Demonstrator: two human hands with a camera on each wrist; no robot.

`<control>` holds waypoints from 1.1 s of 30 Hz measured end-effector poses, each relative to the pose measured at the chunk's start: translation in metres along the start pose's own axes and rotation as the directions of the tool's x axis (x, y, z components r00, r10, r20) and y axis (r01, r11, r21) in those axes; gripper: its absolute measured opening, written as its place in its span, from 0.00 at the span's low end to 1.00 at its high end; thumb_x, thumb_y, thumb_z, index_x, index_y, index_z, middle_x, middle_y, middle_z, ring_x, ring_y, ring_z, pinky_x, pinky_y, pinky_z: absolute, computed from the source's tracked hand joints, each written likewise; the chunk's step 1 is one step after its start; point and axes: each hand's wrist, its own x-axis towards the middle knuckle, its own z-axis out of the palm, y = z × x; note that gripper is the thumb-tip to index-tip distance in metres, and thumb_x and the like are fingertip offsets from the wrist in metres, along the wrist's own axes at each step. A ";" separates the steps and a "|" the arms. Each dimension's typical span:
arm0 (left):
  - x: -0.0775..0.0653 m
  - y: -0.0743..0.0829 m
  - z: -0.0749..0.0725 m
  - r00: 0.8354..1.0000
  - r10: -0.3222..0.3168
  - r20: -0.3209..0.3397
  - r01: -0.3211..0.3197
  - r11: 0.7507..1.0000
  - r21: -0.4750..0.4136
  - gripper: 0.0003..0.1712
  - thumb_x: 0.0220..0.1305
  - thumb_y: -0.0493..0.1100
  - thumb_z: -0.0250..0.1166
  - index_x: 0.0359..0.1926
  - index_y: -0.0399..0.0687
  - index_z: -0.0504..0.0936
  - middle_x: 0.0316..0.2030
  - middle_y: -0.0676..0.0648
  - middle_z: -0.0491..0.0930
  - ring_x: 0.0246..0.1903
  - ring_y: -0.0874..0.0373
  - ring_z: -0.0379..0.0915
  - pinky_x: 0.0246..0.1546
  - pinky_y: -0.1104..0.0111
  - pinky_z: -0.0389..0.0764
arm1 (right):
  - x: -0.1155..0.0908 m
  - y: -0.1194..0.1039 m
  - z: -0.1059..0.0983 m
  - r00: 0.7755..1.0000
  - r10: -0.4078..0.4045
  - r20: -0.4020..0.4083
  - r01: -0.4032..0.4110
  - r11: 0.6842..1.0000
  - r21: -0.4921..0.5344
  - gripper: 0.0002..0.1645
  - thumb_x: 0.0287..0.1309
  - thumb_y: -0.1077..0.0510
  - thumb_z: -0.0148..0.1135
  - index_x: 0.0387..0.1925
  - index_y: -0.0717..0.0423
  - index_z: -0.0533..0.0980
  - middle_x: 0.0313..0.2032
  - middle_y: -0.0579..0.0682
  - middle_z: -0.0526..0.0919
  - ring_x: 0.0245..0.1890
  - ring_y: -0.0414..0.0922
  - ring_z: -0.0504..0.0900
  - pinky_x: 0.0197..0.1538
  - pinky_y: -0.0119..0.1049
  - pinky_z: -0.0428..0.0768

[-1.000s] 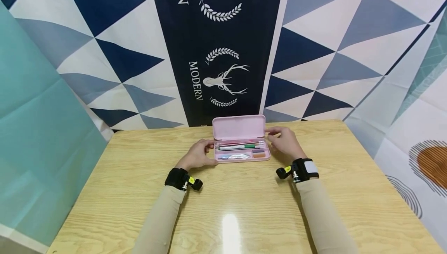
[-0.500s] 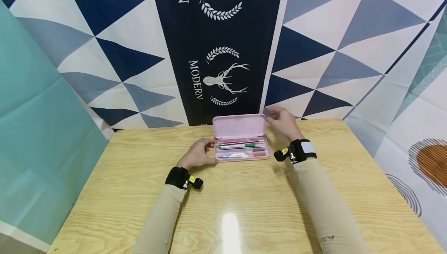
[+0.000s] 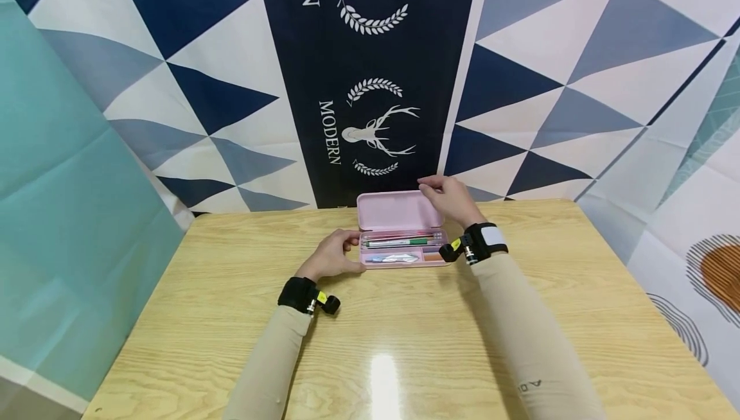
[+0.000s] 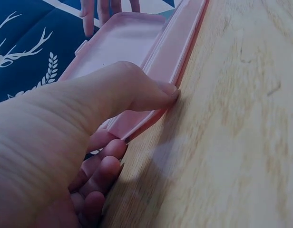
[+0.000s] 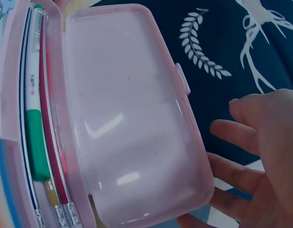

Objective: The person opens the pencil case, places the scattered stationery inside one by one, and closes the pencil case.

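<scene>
A pink pencil case (image 3: 400, 211) stands on the table with its lid raised toward the back wall. My left hand (image 3: 332, 255) grips the left end, thumb on the front edge and fingers around the side. In the tray lie slim pencils and a white marker (image 5: 38, 142) with a green cap. A pale blue item (image 3: 393, 258) fills the front compartment; beside it, an eraser-like block (image 5: 6, 185) is partly hidden by the right wrist camera. At the lid's upper right corner is my right hand (image 3: 453, 200), fingers loosely bent, some of them against or behind its edge.
The wooden table (image 3: 370, 330) reaches back to a patterned cloth (image 3: 381, 86) close behind the lid. A teal cloth (image 3: 69, 182) borders the left side, a white patterned one the right.
My right hand has risen from beside the case's right end, then moved left to the raised lid's top corner. The left hand keeps its grip on the left end.
</scene>
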 end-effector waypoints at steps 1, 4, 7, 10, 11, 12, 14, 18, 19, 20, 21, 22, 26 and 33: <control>0.000 0.001 0.000 1.000 -0.001 -0.001 0.001 1.000 -0.002 0.43 0.43 0.48 0.81 0.62 0.47 0.77 0.45 0.48 0.75 0.42 0.54 0.68 0.44 0.64 0.71 | 0.000 0.000 0.001 1.000 -0.003 0.002 0.003 1.000 -0.004 0.23 0.71 0.49 0.55 0.59 0.57 0.79 0.60 0.60 0.82 0.57 0.56 0.81 0.58 0.54 0.80; 0.001 0.001 -0.001 1.000 0.000 -0.008 0.000 1.000 -0.010 0.43 0.42 0.47 0.81 0.62 0.46 0.77 0.45 0.48 0.75 0.42 0.53 0.68 0.43 0.64 0.71 | -0.001 -0.001 0.005 1.000 0.001 0.001 -0.001 1.000 -0.005 0.22 0.71 0.49 0.55 0.58 0.57 0.80 0.59 0.59 0.83 0.57 0.56 0.82 0.58 0.55 0.80; 0.001 0.001 -0.002 1.000 -0.002 -0.018 0.002 1.000 -0.013 0.42 0.41 0.47 0.82 0.61 0.46 0.78 0.44 0.48 0.75 0.41 0.54 0.68 0.42 0.64 0.71 | -0.004 -0.003 0.007 1.000 0.001 -0.009 -0.001 1.000 -0.016 0.22 0.71 0.49 0.56 0.57 0.56 0.81 0.59 0.59 0.83 0.58 0.57 0.81 0.60 0.56 0.79; 0.001 0.000 -0.003 1.000 -0.007 -0.015 0.007 1.000 -0.004 0.42 0.41 0.47 0.82 0.60 0.46 0.78 0.44 0.48 0.74 0.40 0.54 0.68 0.41 0.65 0.71 | -0.008 -0.005 0.008 1.000 -0.002 -0.016 0.002 1.000 -0.026 0.22 0.71 0.48 0.56 0.56 0.56 0.81 0.58 0.60 0.82 0.58 0.58 0.80 0.61 0.57 0.77; 0.001 -0.001 -0.003 1.000 -0.007 -0.014 0.007 1.000 -0.003 0.43 0.40 0.47 0.82 0.60 0.46 0.78 0.44 0.48 0.74 0.40 0.54 0.68 0.41 0.65 0.71 | -0.010 -0.005 0.009 1.000 -0.004 -0.017 0.004 1.000 -0.030 0.22 0.71 0.48 0.56 0.56 0.57 0.82 0.58 0.60 0.81 0.59 0.58 0.79 0.62 0.57 0.77; 0.001 -0.002 -0.003 1.000 -0.008 -0.013 0.008 1.000 -0.002 0.43 0.40 0.47 0.82 0.61 0.46 0.78 0.44 0.48 0.74 0.40 0.55 0.68 0.41 0.65 0.71 | -0.011 -0.005 0.010 1.000 -0.003 -0.020 0.002 1.000 -0.029 0.22 0.71 0.47 0.56 0.56 0.56 0.82 0.57 0.60 0.81 0.59 0.58 0.79 0.62 0.57 0.77; 0.002 -0.003 -0.002 1.000 -0.009 -0.014 0.009 1.000 0.000 0.43 0.40 0.47 0.82 0.61 0.46 0.77 0.44 0.48 0.74 0.40 0.55 0.68 0.41 0.65 0.71 | -0.015 -0.006 0.010 1.000 -0.005 -0.011 0.004 1.000 -0.022 0.22 0.70 0.47 0.57 0.55 0.56 0.82 0.57 0.59 0.81 0.59 0.58 0.79 0.62 0.57 0.78; 0.002 -0.004 -0.001 1.000 -0.008 -0.019 0.008 1.000 -0.002 0.45 0.40 0.48 0.82 0.63 0.46 0.77 0.44 0.48 0.74 0.40 0.55 0.68 0.42 0.65 0.72 | -0.021 -0.006 0.013 0.999 -0.009 0.031 0.010 1.000 -0.007 0.20 0.69 0.45 0.59 0.53 0.51 0.83 0.56 0.56 0.85 0.59 0.56 0.81 0.62 0.57 0.78; 0.002 -0.005 -0.001 1.000 -0.007 -0.019 0.007 1.000 -0.005 0.45 0.41 0.48 0.82 0.63 0.46 0.77 0.44 0.48 0.74 0.40 0.55 0.68 0.42 0.65 0.72 | -0.023 -0.006 0.013 0.999 -0.016 0.045 0.016 1.000 -0.010 0.20 0.69 0.45 0.59 0.52 0.50 0.84 0.55 0.56 0.85 0.58 0.56 0.81 0.61 0.57 0.79; 0.002 -0.005 -0.001 1.000 -0.005 -0.018 0.004 1.000 -0.008 0.45 0.41 0.48 0.82 0.63 0.45 0.76 0.45 0.48 0.74 0.40 0.55 0.68 0.42 0.65 0.72 | -0.025 -0.006 0.013 0.998 -0.020 0.055 0.021 1.000 -0.015 0.19 0.68 0.44 0.59 0.51 0.50 0.84 0.54 0.55 0.86 0.57 0.55 0.82 0.60 0.56 0.79; 0.002 -0.005 0.000 1.000 -0.003 -0.017 0.003 1.000 -0.010 0.45 0.41 0.48 0.82 0.63 0.45 0.76 0.45 0.48 0.74 0.40 0.55 0.68 0.43 0.65 0.72 | -0.026 -0.007 0.013 0.997 -0.028 0.066 0.029 0.999 -0.021 0.19 0.68 0.44 0.60 0.50 0.49 0.85 0.53 0.55 0.87 0.56 0.54 0.83 0.59 0.56 0.80; 0.002 -0.005 0.000 1.000 -0.001 -0.017 0.001 1.000 -0.012 0.45 0.41 0.48 0.82 0.63 0.45 0.76 0.45 0.48 0.74 0.40 0.55 0.68 0.43 0.64 0.72 | -0.028 -0.007 0.013 0.997 -0.036 0.075 0.038 0.999 -0.027 0.18 0.67 0.44 0.60 0.49 0.49 0.85 0.51 0.54 0.88 0.54 0.53 0.84 0.58 0.55 0.82; 0.002 -0.005 0.000 1.000 -0.003 -0.017 0.003 1.000 -0.007 0.44 0.41 0.48 0.82 0.62 0.44 0.76 0.45 0.48 0.74 0.40 0.55 0.68 0.43 0.65 0.73 | -0.034 -0.011 0.013 0.990 -0.078 0.119 0.083 0.996 -0.042 0.16 0.66 0.45 0.63 0.46 0.48 0.86 0.45 0.51 0.90 0.45 0.47 0.87 0.51 0.50 0.85; 0.002 -0.004 0.000 1.000 -0.018 -0.008 0.018 1.000 0.008 0.43 0.42 0.49 0.81 0.60 0.44 0.76 0.44 0.48 0.73 0.40 0.54 0.67 0.42 0.64 0.72 | -0.041 -0.010 0.017 0.962 -0.129 0.243 0.150 0.986 -0.073 0.13 0.65 0.48 0.64 0.47 0.46 0.86 0.48 0.49 0.89 0.48 0.46 0.85 0.53 0.48 0.85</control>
